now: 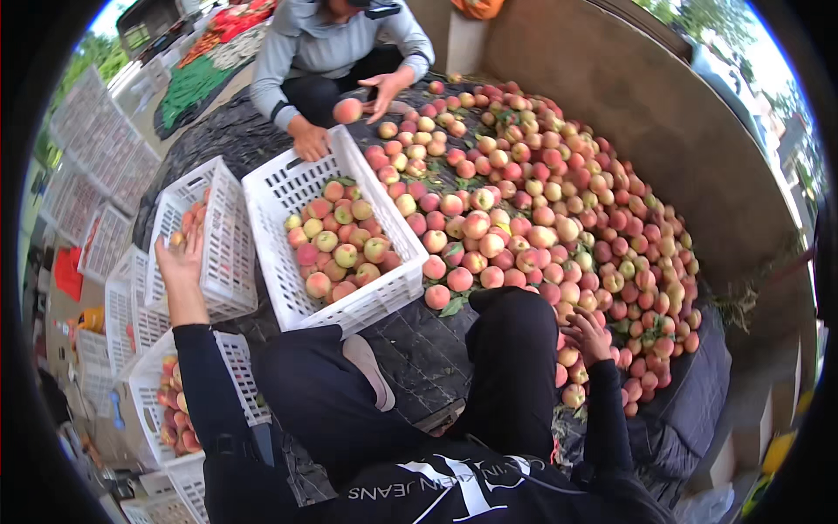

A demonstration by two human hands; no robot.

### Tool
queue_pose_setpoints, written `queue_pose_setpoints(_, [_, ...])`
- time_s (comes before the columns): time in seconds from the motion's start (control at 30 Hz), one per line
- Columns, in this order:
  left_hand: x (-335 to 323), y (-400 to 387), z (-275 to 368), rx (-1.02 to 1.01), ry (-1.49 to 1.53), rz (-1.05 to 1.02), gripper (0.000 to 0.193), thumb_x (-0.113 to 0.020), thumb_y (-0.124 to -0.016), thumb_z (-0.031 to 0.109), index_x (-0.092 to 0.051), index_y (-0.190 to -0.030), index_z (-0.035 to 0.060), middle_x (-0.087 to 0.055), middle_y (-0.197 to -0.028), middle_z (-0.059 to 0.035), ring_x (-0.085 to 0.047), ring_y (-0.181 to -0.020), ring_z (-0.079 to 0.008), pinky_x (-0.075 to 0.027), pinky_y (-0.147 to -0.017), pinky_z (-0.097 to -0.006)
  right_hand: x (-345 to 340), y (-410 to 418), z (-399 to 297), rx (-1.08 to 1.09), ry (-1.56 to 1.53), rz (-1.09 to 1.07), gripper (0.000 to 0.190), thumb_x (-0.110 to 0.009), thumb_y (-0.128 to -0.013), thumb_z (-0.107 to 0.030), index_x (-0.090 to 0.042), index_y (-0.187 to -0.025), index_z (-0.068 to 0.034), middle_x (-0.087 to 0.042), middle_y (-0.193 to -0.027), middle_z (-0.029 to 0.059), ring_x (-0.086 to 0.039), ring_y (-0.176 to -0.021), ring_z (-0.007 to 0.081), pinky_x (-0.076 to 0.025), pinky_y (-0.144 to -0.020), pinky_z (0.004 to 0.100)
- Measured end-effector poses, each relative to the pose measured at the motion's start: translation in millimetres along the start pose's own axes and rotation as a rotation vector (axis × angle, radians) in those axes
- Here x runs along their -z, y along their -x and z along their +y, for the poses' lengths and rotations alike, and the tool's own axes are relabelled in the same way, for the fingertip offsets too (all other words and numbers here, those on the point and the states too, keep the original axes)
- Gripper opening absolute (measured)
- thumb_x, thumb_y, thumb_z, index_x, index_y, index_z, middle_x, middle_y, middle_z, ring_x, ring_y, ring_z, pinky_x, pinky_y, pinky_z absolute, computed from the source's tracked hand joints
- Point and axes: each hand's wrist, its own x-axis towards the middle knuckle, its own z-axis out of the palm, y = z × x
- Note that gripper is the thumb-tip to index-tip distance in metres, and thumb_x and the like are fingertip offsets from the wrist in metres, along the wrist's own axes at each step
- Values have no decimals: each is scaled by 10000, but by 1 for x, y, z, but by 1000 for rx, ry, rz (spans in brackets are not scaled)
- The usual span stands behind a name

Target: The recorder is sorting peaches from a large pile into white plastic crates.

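My left hand [181, 257] reaches over a white plastic crate [229, 262] on the left, fingers apart. Some peaches [196, 213] show in that crate beyond my fingertips; my hand hides part of the inside. My right hand [589, 337] is at the near edge of a large heap of peaches [543, 216], its fingers spread among the fruit beside my raised knee. Between me and a co-worker, a larger white crate [278, 262] stands tilted, with many peaches [340, 239] gathered toward its right side.
A co-worker [340, 46] squats opposite, one hand [310, 140] on the crate's rim, the other [389, 90] open near a single peach [347, 111]. Black sheeting [419, 354] covers the floor. A brown wall [589, 85] bounds the heap. Another peach crate [147, 399] stands lower left.
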Motion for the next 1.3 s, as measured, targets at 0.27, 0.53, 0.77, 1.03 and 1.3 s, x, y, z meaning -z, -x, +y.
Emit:
queue_pose_setpoints(0.27, [-73, 142, -156, 350, -161, -332, 636, -531, -911, 204, -197, -1393, -43, -319, -1419, -209, -424, -1260, -362, -407, -1035, -470, 50, 53, 167, -27, 236, 245, 418, -604, -850, -281, -550, -1174, -22, -633, -1022, 116, -628, -933, 205, -503, -792, 319])
queue_pose_setpoints(0.53, [-34, 236, -319, 729, -375, -368, 444, -471, -939, 227, -395, -1300, -21, -506, -1280, -181, -500, -1192, -294, -476, -955, -419, 61, 21, 225, -58, 133, 383, 381, -614, -826, -246, -569, -1146, -43, -641, -1028, 138, -640, -942, 242, -499, -823, 332])
queue_pose_setpoints(0.77, [-2, 228, -402, 674, -771, -531, 427, -433, -945, 248, -411, -1300, 11, -522, -1262, -141, -529, -1114, -235, -443, -971, -388, 159, -128, 112, 178, 330, 767, 584, -694, -768, -260, -473, -1254, -25, -539, -1196, 176, -554, -1075, 279, -461, -894, 359])
queue_pose_setpoints(1.03, [-56, 227, -500, 915, -600, -316, 379, -479, -932, 256, -505, -1259, 66, -554, -1250, -72, -560, -1069, -199, -489, -859, -351, 291, -264, 21, 104, 960, 1203, 711, -767, -663, -329, -445, -1274, -162, -401, -1348, 140, -460, -1167, 377, -426, -927, 485])
queue_pose_setpoints(1.3, [-70, 255, -571, 1136, -619, -379, 342, -473, -950, 247, -507, -1238, 65, -580, -1221, -96, -594, -1000, -217, -502, -828, -372, 258, -267, 52, 228, 346, 832, 695, -748, -670, -368, -491, -1212, -16, -592, -1069, 174, -599, -991, 252, -484, -865, 354])
